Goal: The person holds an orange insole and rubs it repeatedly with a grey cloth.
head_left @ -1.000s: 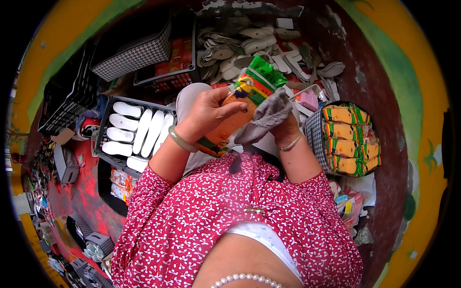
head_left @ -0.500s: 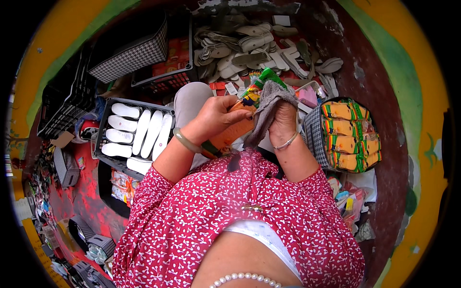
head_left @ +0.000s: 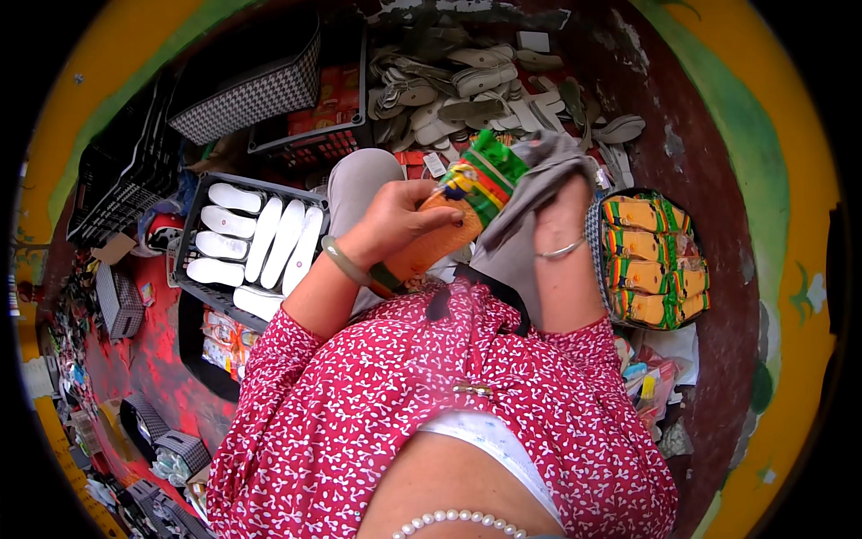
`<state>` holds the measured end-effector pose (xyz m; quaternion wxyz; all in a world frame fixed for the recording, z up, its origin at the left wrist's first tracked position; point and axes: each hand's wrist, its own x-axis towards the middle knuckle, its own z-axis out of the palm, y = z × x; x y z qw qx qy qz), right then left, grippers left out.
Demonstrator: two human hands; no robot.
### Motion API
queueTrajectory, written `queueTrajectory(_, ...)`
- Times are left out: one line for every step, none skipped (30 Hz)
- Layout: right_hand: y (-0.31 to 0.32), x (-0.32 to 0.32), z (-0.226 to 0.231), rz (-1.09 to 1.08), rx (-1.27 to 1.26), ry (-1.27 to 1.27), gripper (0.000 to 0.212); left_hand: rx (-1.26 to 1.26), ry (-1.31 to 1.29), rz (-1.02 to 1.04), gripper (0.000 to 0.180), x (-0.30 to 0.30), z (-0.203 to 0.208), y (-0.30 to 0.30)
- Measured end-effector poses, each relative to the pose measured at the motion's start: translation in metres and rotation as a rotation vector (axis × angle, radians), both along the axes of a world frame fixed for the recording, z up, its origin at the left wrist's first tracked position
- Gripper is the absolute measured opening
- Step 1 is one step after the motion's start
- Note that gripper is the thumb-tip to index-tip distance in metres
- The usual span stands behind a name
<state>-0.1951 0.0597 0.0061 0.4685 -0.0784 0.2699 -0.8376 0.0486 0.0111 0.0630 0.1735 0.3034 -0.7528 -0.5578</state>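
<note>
At frame centre, the left hand (head_left: pixel 400 220) grips an orange packet (head_left: pixel 453 225), fingers curled around it, while the right hand (head_left: pixel 558 216) presses a grey cloth (head_left: pixel 530 193) against its green top. A crate (head_left: pixel 193 229) of white insoles (head_left: pixel 260 242) sits left, a basket (head_left: pixel 594 238) of packets right, on the red floor (head_left: pixel 148 359).

A single head-worn fisheye camera looked steeply down the person's chest onto the lap, close enough that the red patterned blouse (head_left: pixel 431 422) filled the lower half. Straight edges curved near the dark rim. The floor (head_left: pixel 153 359) beyond appeared, probably, well below.
</note>
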Motion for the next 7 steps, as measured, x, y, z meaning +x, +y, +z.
queueTrajectory(0.005,-0.019,0.002,0.016,-0.065,0.038,0.015,0.14,0.108,0.057,0.025,0.007,-0.01,-0.003)
queueTrajectory(0.009,-0.038,0.006,0.03,-0.13,0.08,0.018,0.281,0.223,0.113,0.025,0.014,-0.019,-0.006)
queueTrajectory(0.013,-0.048,0.012,0.083,-0.187,0.145,0.021,0.361,0.238,0.147,0.026,0.019,-0.021,-0.013)
queueTrajectory(0.021,-0.041,0.022,0.138,-0.177,0.226,0.028,0.391,0.283,0.184,0.026,0.021,-0.024,-0.017)
queueTrajectory(0.023,-0.029,0.029,0.163,-0.125,0.169,0.034,0.421,0.328,0.222,0.025,0.023,-0.025,-0.021)
queueTrajectory(0.024,-0.014,0.034,0.182,-0.074,0.114,0.04,0.449,0.374,0.253,0.025,0.023,-0.025,-0.024)
queueTrajectory(0.025,0.001,0.035,0.283,-0.153,0.13,0.049,0.467,0.435,0.244,0.029,0.022,-0.022,-0.025)
